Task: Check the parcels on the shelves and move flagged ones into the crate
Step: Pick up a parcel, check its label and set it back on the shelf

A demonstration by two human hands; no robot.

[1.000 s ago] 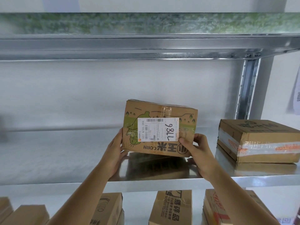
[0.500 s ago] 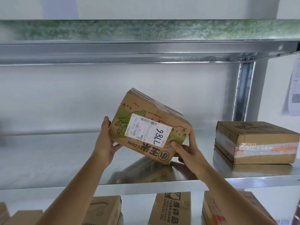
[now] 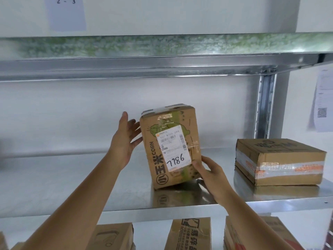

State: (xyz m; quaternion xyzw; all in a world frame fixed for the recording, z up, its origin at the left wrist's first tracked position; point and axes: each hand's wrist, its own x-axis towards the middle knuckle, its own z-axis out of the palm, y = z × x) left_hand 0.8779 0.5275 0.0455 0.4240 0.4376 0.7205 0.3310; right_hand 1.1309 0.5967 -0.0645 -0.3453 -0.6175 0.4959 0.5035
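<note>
A shiny galvanized metal shelf (image 3: pixel 72 186) carries two things: a brown cardboard corn box with a white label (image 3: pixel 171 147) standing on end near its middle, and a flat taped cardboard box (image 3: pixel 281 161) well apart on the right.

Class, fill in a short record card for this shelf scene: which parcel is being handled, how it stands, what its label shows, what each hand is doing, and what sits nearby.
parcel: corn box
pose: on end, on the metal shelf
label: white label, handwritten 7786
left hand: open beside the box
right hand: grip on lower right corner
nearby: taped box to the right
</note>
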